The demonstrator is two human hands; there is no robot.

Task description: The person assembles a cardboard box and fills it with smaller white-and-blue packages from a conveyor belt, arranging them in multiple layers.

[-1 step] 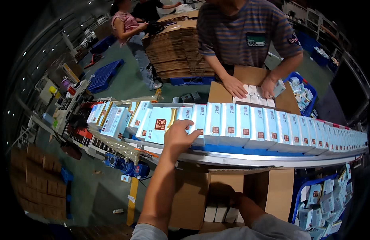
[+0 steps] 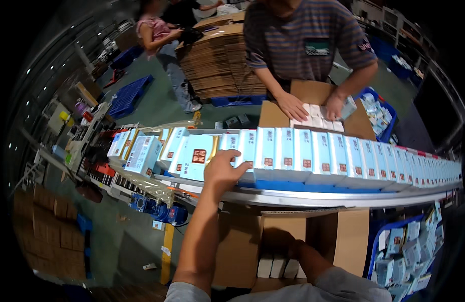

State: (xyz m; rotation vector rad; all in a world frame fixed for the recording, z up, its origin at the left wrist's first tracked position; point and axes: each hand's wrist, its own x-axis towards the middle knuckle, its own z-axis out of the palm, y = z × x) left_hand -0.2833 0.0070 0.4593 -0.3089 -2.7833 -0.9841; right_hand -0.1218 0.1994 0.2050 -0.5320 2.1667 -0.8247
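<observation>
A long row of light-blue tissue packs (image 2: pixel 320 153) stands side by side on the conveyor (image 2: pixel 313 196). My left hand (image 2: pixel 223 171) rests against packs towards the left of this row. Its thumb and index finger are apart, both touching packs; the other fingers are mostly hidden. Just left of it, one pack (image 2: pixel 196 163) leans with its broad face showing. Below the conveyor, my right hand (image 2: pixel 291 247) reaches down into an opened cardboard box (image 2: pixel 353 246). Several packs (image 2: pixel 278 267) stand in that box, their pale ends up. Shadow hides the right hand's fingers.
Across the conveyor, a person in a striped shirt (image 2: pixel 303 45) has both hands in another carton (image 2: pixel 272 116) of packs. A blue bin (image 2: pixel 374 241) of loose packs stands at right. Stacked flat cardboard (image 2: pixel 222 65) and a blue motor (image 2: pixel 159 209) are farther left.
The whole view has shifted very slightly. My left hand stays against the row and my right hand stays down in the box.
</observation>
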